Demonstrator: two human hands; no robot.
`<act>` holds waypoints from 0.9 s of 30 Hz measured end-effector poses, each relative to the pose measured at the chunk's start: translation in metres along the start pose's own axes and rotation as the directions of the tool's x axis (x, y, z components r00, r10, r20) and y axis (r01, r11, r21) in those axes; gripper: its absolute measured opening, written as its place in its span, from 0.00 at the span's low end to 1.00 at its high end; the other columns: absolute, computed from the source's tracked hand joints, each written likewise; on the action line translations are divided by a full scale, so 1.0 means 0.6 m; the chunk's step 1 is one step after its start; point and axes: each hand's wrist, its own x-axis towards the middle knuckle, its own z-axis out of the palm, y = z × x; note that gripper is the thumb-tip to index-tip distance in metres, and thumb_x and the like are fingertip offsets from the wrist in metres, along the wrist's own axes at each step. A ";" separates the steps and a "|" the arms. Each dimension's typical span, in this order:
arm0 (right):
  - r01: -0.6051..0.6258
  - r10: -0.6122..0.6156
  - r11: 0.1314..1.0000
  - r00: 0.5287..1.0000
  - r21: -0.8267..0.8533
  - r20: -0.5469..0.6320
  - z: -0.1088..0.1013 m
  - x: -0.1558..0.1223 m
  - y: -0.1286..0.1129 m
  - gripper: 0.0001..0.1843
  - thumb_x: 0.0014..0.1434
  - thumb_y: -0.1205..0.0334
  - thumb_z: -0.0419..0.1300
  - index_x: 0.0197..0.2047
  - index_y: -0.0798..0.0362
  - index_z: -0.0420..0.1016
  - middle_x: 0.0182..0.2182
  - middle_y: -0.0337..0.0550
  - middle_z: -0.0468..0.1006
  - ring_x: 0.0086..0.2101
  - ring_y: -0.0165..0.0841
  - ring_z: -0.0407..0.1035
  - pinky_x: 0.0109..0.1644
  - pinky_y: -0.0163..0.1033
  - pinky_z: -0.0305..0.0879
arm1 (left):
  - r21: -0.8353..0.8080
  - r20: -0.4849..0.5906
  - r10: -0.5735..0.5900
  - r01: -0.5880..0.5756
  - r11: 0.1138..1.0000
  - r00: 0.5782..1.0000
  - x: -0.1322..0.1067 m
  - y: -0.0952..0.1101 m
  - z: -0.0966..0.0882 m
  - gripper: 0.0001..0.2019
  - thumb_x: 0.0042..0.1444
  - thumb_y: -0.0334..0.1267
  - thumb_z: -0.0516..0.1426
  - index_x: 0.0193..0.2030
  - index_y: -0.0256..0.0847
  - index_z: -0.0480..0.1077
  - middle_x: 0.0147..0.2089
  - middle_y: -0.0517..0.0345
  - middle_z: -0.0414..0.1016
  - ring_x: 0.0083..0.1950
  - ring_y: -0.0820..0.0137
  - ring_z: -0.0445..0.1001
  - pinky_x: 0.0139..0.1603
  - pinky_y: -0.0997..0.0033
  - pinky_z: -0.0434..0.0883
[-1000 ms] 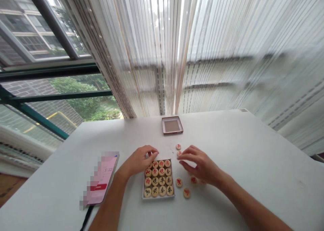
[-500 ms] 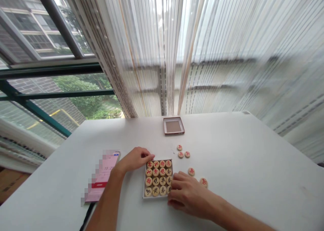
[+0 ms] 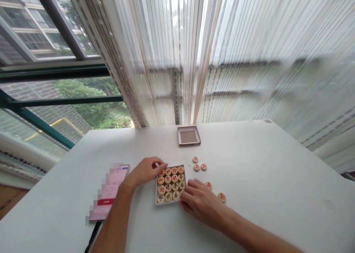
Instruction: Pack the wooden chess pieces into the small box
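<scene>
Head view: standing here, I see an open, white-walled box point(image 3: 166, 203) on the white table point(image 3: 249, 160), packed in rows with round xiangqi pieces point(image 3: 175, 186), some lettered in red, some in black. The left hand point(image 3: 147, 170) is at the box's far left corner, thumb at the rim and fingers curled; whether it really pinches the wall, I can't tell. The right hand point(image 3: 201, 200) is bent over the near right corner, fingers curled inward, and what they grasp, if anything, is hidden from me. Five loose red soldier pieces point(image 3: 208, 185) lie outside: three beyond the right hand, two just beside it. The brown-edged lid point(image 3: 188, 136) lies farther off, and a smartphone point(image 3: 109, 190) is left of the left forearm. My worry is that the box could skew if the two hands push unevenly on opposite corners, and a hard squeeze might make a disc ride up over its neighbours. The right wrist, so close to the two nearer soldiers, could also sweep them aside. Compared with half a second ago, the box has slid away from the person and turned slightly, the right hand has gone forward with it, and the five loose soldiers look unmoved on the table.
</scene>
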 end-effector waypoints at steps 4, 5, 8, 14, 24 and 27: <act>-0.082 0.081 0.996 0.996 -0.034 -0.041 -0.002 0.006 0.010 0.08 0.62 0.69 0.61 0.31 0.52 0.68 0.31 0.40 0.77 0.33 0.35 0.64 0.38 0.39 0.56 | -0.085 0.022 0.012 -0.010 0.996 1.000 -0.004 -0.003 0.002 0.22 0.53 0.55 0.62 0.49 0.43 0.75 0.47 0.54 0.77 0.38 0.66 0.74 0.38 0.69 0.72; -0.104 0.102 0.994 0.994 -0.038 -0.051 -0.003 0.007 0.013 0.08 0.62 0.69 0.60 0.31 0.52 0.68 0.31 0.40 0.77 0.33 0.35 0.64 0.38 0.39 0.57 | -0.101 0.031 0.010 -0.007 0.995 0.999 -0.006 -0.003 0.002 0.26 0.51 0.55 0.64 0.52 0.43 0.73 0.49 0.53 0.76 0.39 0.66 0.74 0.39 0.69 0.73; -0.151 0.147 0.988 0.986 -0.043 -0.078 -0.004 0.008 0.020 0.08 0.63 0.70 0.59 0.31 0.53 0.68 0.30 0.41 0.76 0.33 0.35 0.64 0.41 0.40 0.60 | -0.133 0.054 0.006 0.001 0.991 0.999 -0.008 -0.004 0.003 0.35 0.45 0.53 0.68 0.58 0.43 0.68 0.52 0.52 0.73 0.42 0.65 0.73 0.42 0.67 0.74; -0.228 0.237 0.971 0.954 0.069 -0.181 -0.029 0.003 0.042 0.10 0.66 0.62 0.60 0.31 0.52 0.72 0.28 0.42 0.75 0.35 0.37 0.67 0.45 0.42 0.63 | -0.148 0.059 0.002 0.006 0.989 0.998 -0.006 -0.003 0.004 0.32 0.48 0.50 0.66 0.59 0.44 0.68 0.51 0.52 0.73 0.41 0.66 0.72 0.43 0.67 0.74; -0.405 0.446 0.891 0.866 0.206 -0.227 -0.109 -0.042 0.135 0.10 0.67 0.56 0.56 0.43 0.50 0.77 0.28 0.41 0.76 0.28 0.33 0.67 0.35 0.37 0.64 | -0.102 0.030 0.013 -0.010 0.995 0.999 -0.001 0.005 0.011 0.28 0.52 0.51 0.63 0.58 0.43 0.69 0.47 0.53 0.73 0.40 0.66 0.72 0.41 0.67 0.74; -0.428 0.456 0.857 0.889 0.286 -0.034 -0.126 -0.051 0.144 0.14 0.66 0.51 0.56 0.37 0.51 0.77 0.26 0.39 0.75 0.26 0.30 0.66 0.31 0.35 0.63 | -0.124 0.026 0.005 -0.001 0.992 1.000 0.000 0.004 0.015 0.30 0.50 0.49 0.65 0.60 0.43 0.68 0.46 0.54 0.73 0.40 0.66 0.72 0.41 0.67 0.74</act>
